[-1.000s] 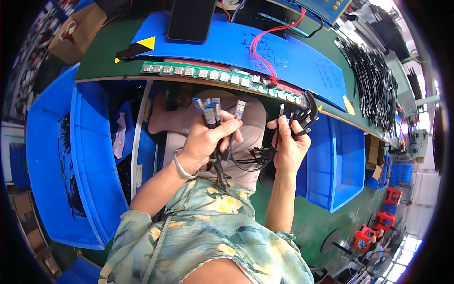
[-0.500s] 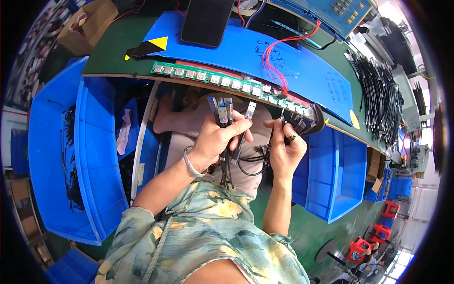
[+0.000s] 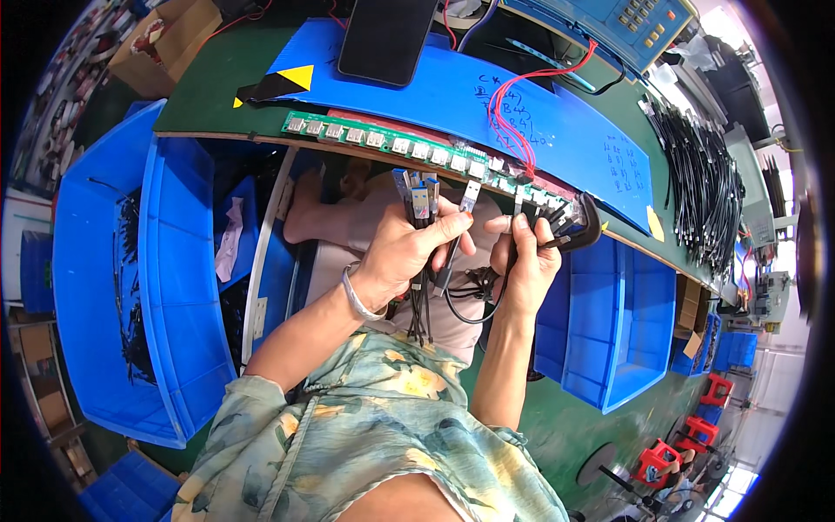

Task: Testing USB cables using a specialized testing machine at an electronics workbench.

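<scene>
My left hand [image 3: 402, 254] is closed round a bunch of black USB cables [image 3: 421, 202], their blue and silver plugs pointing up and tails hanging below. One cable's USB plug [image 3: 470, 193] stands apart from the bunch, at my left thumb and fingers. Close to the table edge, my right hand [image 3: 527, 265] pinches a black cable with a silver plug [image 3: 519, 198] pointing up at the green circuit board [image 3: 404, 144]. Whether that plug touches a socket, I cannot tell. More black cable ends [image 3: 558, 217] sit just right of my right fingers, beside a black curved piece [image 3: 589, 222].
Blue bins stand on the left [image 3: 170, 287] and right [image 3: 609, 326]. On the green table lie a blue sheet [image 3: 365, 83], a phone [image 3: 384, 39] and a pile of black cables [image 3: 700, 187]. Red wires [image 3: 500, 96] run from the board to a blue instrument [image 3: 600, 30].
My right hand has lifted slightly toward the board, and a silver plug now shows above its fingers. My left hand has shifted a little right with its cables.
</scene>
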Available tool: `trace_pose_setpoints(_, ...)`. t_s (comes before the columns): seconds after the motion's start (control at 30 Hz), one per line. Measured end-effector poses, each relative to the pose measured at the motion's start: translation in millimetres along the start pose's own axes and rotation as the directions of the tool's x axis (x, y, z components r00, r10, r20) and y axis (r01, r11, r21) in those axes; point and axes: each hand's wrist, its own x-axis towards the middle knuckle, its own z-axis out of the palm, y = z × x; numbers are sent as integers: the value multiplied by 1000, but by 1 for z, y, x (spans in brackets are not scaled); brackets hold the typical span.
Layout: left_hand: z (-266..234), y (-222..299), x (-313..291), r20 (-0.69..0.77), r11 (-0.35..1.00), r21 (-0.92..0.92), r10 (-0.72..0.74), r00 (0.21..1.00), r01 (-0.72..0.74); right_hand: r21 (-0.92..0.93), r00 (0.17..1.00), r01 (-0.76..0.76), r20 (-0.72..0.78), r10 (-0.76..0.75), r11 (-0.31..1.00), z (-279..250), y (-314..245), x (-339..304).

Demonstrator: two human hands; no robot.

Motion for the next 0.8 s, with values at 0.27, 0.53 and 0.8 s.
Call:
trace_pose_setpoints(0.27, 1, 4, 2, -15, 1000, 28, 8, 1000, -8, 47, 999, -19, -44, 21, 999, 6, 2, 0)
trace_pose_setpoints(0.53, 2, 3, 7, -41, 1000, 9, 3, 999, -3, 76, 997, -7, -81, 13, 997, 15, -2, 0)
trace_pose_setpoints(0.8, 10, 4, 11, -79, 998, -55, 31, 996, -35, 51, 998, -10, -62, 13, 999, 10, 2, 2)
